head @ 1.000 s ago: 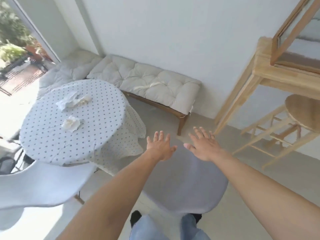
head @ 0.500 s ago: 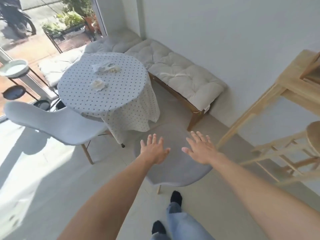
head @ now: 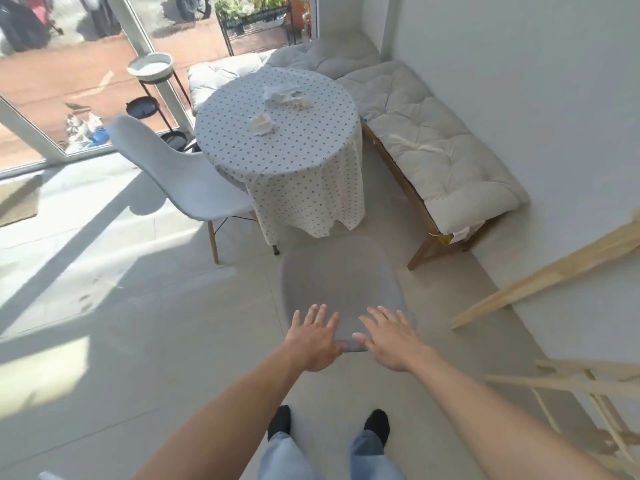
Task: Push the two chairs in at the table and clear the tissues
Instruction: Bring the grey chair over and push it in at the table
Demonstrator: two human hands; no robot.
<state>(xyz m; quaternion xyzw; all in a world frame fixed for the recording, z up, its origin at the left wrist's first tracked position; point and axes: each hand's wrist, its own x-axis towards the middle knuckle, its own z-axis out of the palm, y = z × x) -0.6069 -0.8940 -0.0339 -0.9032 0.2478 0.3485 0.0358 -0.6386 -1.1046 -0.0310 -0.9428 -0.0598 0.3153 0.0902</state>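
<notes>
A round table (head: 294, 157) with a dotted white cloth stands ahead of me. A crumpled tissue (head: 262, 124) lies near its middle, and a looser heap of tissues (head: 287, 97) lies farther back. A grey chair (head: 341, 282) stands in front of me, pulled back from the table. My left hand (head: 317, 336) and my right hand (head: 389, 336) hover over the top edge of its back, fingers spread, holding nothing. A second grey chair (head: 176, 174) stands at the table's left, partly pulled out.
A cushioned wooden bench (head: 443, 157) runs along the right wall behind the table. Pale wooden legs (head: 540, 282) of furniture stick out at the right. A plant stand with a white bowl (head: 150, 65) stands by the glass door at the left. My feet (head: 329, 422) are just behind the chair.
The view has pulled back and turned left, so both chairs and the window now show fully. My hands have come from above the near chair's seat back to its backrest edge.
</notes>
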